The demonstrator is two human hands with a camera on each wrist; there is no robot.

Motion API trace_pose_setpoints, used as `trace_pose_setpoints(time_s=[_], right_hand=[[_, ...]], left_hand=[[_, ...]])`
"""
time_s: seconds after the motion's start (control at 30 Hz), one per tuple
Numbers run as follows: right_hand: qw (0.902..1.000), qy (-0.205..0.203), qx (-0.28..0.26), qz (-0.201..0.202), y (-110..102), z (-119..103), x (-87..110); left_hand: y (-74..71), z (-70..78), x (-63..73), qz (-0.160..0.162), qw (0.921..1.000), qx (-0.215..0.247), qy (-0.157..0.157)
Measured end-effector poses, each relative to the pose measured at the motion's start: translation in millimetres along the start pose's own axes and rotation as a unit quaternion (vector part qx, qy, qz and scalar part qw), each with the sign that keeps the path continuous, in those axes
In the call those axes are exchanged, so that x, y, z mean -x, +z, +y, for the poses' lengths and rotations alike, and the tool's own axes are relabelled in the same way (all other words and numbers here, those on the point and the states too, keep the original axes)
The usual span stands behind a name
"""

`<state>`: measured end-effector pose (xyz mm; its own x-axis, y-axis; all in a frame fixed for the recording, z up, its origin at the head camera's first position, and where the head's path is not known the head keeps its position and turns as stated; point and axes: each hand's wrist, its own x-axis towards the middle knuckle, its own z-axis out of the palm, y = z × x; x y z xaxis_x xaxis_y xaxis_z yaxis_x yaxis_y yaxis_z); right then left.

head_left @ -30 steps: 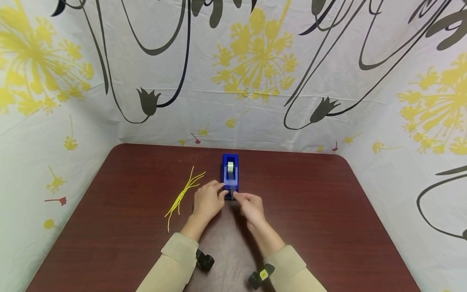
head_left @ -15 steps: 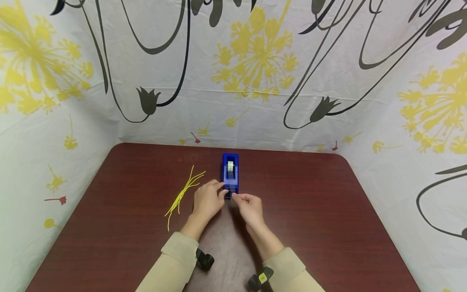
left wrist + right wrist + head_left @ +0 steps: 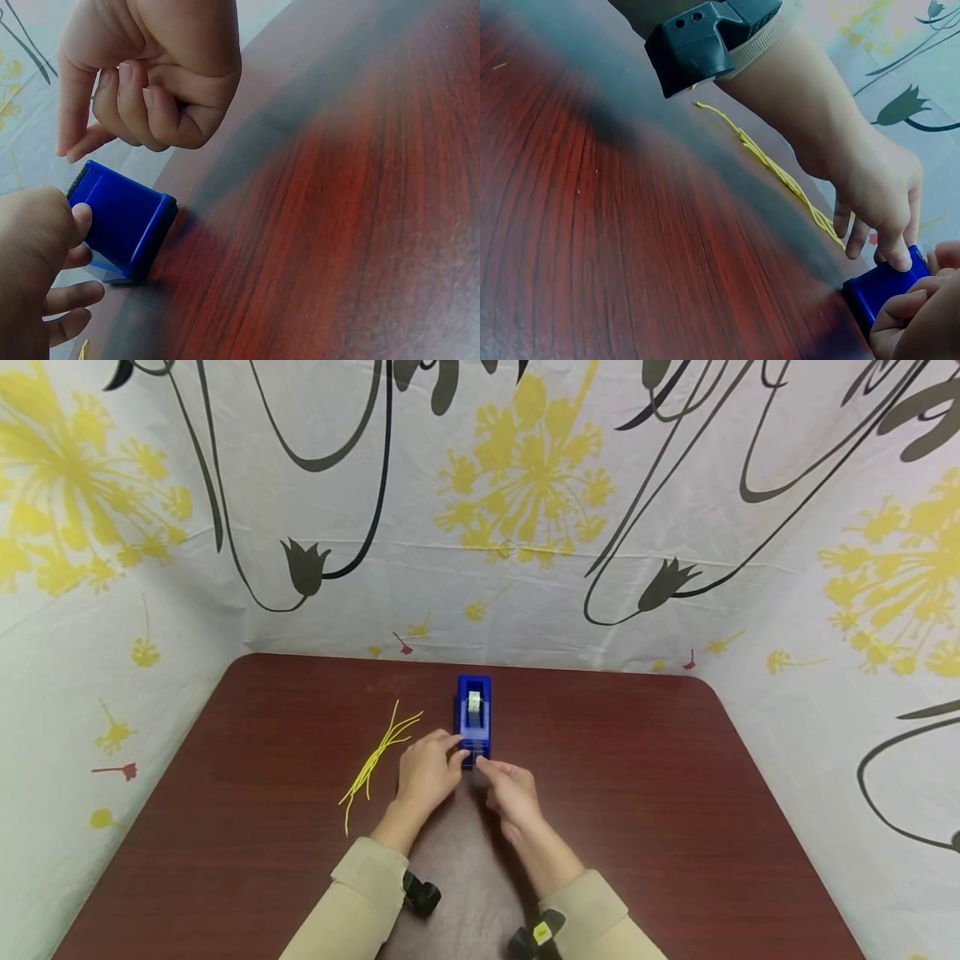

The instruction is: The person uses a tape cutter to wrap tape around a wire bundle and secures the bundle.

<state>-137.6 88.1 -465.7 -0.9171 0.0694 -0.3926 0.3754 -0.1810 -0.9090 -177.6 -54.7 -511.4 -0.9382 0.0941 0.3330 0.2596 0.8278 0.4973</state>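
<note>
A blue tape dispenser [image 3: 474,727] with a roll of clear tape [image 3: 474,702] stands near the table's far side. My left hand [image 3: 427,770] grips the dispenser's front end, the thumb against its front face in the left wrist view. Just off the toothed cutter [image 3: 77,180], the thumb and index finger of my right hand [image 3: 513,789] pinch together. They appear to hold the tape's loose end, though the clear strip is barely visible. The right hand's other fingers are curled towards the palm.
Several thin yellow strings [image 3: 372,766] lie in a loose bundle left of the dispenser. The dark red wooden table [image 3: 637,793] ends at a patterned cloth wall [image 3: 360,627] behind. Black wrist cameras [image 3: 422,895] sit at both cuffs.
My right hand has shifted slightly left and towards me, its fingertips staying near the cutter. The left hand keeps its grip, and the dispenser has not moved.
</note>
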Motion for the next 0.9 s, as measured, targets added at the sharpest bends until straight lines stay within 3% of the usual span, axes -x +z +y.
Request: trace_pose_setpoints(time_s=[0.17, 0.5, 0.9], right_hand=[[0.9999, 0.002, -0.014, 0.005, -4.0, 16.2, -14.2], [0.9997, -0.015, -0.008, 0.017, -2.7, 17.0, -10.3], [0.9991, -0.034, -0.002, 0.024, -2.0, 23.2, -9.4]], left_hand=[[-0.2, 1.0, 0.2, -0.001, 1.0, 0.004, -0.002], [-0.4, 1.0, -0.6, -0.005, 0.9999, -0.01, -0.002], [3.0, 0.4, 0.8, 0.015, 0.9993, -0.031, 0.013]])
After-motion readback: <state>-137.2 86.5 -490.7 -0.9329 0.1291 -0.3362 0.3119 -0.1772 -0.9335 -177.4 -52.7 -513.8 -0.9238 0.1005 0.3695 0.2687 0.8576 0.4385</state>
